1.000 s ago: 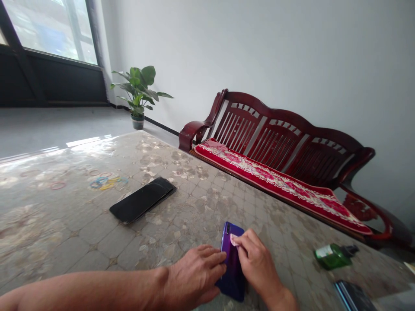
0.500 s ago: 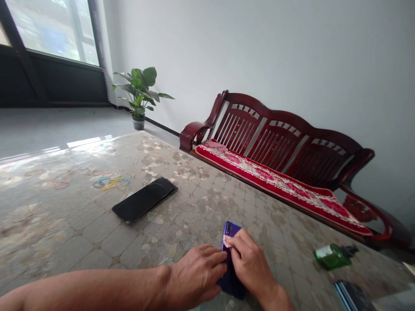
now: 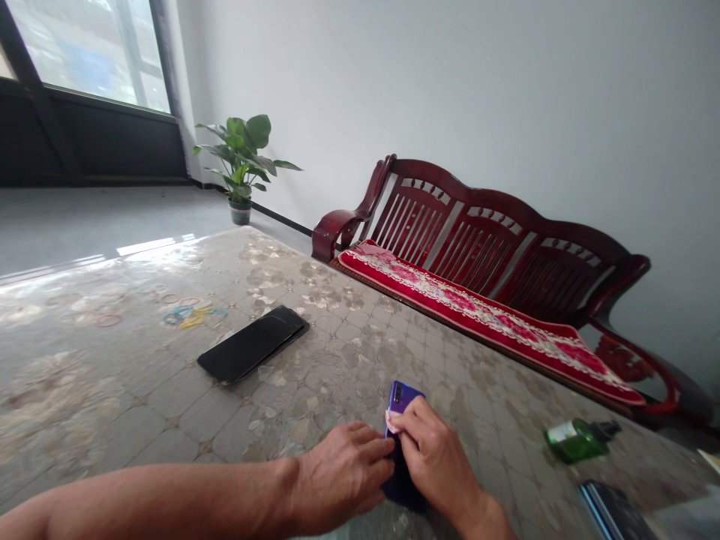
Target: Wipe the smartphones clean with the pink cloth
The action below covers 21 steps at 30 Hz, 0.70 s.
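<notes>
A glossy purple phone [image 3: 403,397] lies flat on a patterned table [image 3: 112,390] near its close edge, long axis running away from the viewer, camera end pointing toward a wooden bench [image 3: 484,255].

The left hand [image 3: 343,476] rests palm down along the phone's left side, fingers curled loosely against its edge. The right hand [image 3: 436,457] lies over the phone's near half, thumb and fingers pinched on a small pale wad [image 3: 392,421] pressed onto the phone's back. Only the phone's far end shows; the rest is hidden beneath the hands.

The table is smooth and shiny, printed with beige tiles and flowers. Open surface stretches left and ahead of the hands. A flat black phone [image 3: 253,343] lies well apart to the upper left, with thin coloured rubber bands [image 3: 188,315] beyond it. To the right, a small green bottle [image 3: 579,440] lies on its side, and a dark glossy slab [image 3: 613,514] sits at the lower right corner.
</notes>
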Each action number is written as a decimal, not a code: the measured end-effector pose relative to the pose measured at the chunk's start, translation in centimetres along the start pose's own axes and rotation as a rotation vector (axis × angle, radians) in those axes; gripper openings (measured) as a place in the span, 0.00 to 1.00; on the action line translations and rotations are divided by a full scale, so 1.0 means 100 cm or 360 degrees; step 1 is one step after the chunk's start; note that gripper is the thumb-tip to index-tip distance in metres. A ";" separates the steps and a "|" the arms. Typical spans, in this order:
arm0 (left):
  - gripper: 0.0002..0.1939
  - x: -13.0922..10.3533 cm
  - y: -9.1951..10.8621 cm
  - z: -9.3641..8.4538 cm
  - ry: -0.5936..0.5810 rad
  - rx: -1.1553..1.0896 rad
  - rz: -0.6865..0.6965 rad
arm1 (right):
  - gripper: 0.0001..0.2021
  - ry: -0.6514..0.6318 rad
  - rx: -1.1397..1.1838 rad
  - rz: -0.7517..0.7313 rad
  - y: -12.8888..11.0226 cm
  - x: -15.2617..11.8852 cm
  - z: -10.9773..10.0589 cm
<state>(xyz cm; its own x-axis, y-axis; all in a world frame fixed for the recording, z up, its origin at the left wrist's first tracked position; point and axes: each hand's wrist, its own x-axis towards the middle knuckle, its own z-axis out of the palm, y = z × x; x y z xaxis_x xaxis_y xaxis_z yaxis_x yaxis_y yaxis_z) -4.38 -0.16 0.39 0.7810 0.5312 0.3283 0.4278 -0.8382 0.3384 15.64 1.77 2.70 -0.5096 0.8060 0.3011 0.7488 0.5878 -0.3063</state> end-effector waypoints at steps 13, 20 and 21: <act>0.06 0.000 -0.001 0.000 0.0057 0.0064 0.0088 | 0.13 -0.0057 0.0047 -0.0046 0.004 -0.008 -0.002; 0.03 -0.002 0.000 -0.002 0.0042 0.0051 0.0058 | 0.12 0.0223 0.0000 0.0150 0.023 -0.004 0.000; 0.03 -0.002 0.000 -0.002 0.0036 0.0052 0.0055 | 0.12 0.0273 0.0006 0.0184 0.025 -0.003 0.001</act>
<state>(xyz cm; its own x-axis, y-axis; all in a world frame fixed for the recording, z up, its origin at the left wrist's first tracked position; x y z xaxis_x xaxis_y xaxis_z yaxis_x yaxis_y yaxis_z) -4.62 -0.26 0.48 0.7852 0.5041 0.3596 0.4154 -0.8595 0.2978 17.67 3.02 1.74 -0.3401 0.8448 0.4132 0.7964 0.4924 -0.3512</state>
